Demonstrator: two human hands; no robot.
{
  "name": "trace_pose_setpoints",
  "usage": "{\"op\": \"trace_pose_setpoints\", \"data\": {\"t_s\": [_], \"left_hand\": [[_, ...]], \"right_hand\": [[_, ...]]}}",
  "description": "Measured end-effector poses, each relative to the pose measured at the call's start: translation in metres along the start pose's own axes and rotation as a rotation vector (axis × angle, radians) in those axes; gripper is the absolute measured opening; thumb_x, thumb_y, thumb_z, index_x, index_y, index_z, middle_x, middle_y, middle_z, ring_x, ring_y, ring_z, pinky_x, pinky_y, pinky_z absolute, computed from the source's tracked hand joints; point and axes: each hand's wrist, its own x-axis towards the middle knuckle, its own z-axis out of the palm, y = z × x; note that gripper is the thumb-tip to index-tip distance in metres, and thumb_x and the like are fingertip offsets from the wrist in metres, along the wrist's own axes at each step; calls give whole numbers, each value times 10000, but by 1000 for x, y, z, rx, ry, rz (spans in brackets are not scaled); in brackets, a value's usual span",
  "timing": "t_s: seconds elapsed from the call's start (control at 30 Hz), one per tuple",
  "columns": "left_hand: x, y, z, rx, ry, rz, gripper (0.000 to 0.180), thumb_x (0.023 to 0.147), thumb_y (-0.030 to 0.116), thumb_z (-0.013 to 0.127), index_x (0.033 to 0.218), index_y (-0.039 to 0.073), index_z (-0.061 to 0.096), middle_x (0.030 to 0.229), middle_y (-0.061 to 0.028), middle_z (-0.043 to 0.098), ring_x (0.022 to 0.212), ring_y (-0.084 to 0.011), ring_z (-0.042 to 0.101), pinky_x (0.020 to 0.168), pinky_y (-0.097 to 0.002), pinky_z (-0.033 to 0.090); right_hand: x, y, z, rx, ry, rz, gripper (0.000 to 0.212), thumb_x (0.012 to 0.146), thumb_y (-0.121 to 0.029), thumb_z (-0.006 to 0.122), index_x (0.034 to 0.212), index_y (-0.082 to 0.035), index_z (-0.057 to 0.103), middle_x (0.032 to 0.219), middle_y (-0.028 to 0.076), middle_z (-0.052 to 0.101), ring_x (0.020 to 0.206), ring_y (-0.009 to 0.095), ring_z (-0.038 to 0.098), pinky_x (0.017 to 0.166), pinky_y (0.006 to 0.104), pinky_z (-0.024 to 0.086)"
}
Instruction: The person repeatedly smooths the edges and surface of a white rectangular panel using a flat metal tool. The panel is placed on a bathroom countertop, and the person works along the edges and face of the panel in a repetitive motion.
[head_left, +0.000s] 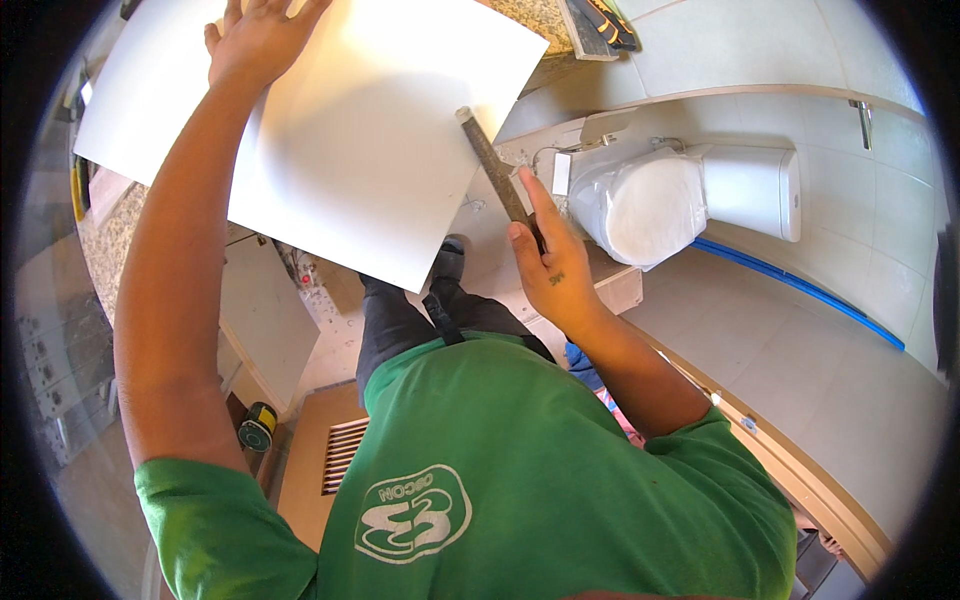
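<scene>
A large white sheet [350, 180], smooth and stiff-looking, spreads over a speckled granite counter and reaches toward my body. My left hand [260, 40] lies on the far left part of the sheet, fingers spread and holding nothing. Just off the sheet's right edge, my right hand [552, 270] is closed around the lower end of a dark, worn rod-shaped tool [488, 158]. Its pale tip points up and away, over the sheet. My index finger is stretched out beside the rod; its exact kind I cannot make out.
To the right stands a white toilet [650, 205] wrapped in plastic, with a blue pipe [800, 285] along the wall beyond. A wooden door edge [790, 455] runs by my right elbow. An open cabinet door [268, 315] and a yellow-black roll [258, 425] are low on the left.
</scene>
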Motion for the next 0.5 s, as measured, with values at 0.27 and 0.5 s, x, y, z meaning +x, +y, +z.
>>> {"op": "trace_pose_setpoints", "data": {"t_s": [0.27, 0.5], "left_hand": [[54, -47, 73, 285, 474, 158, 828, 943, 845, 262, 1636, 393, 240, 1723, -9, 205, 1583, -324, 180, 1242, -637, 134], [67, -58, 92, 201, 391, 152, 824, 951, 829, 276, 1635, 371, 263, 1720, -26, 214, 1589, -333, 151, 1250, -617, 106]], "right_hand": [[45, 8, -12, -71, 88, -160, 611, 954, 39, 558, 1507, -219, 546, 777, 166, 600, 702, 298, 606, 708, 373, 518], [47, 28, -18, -129, 110, -126, 627, 942, 26, 590, 1509, -239, 543, 737, 190, 567, 655, 356, 567, 673, 408, 502]]}}
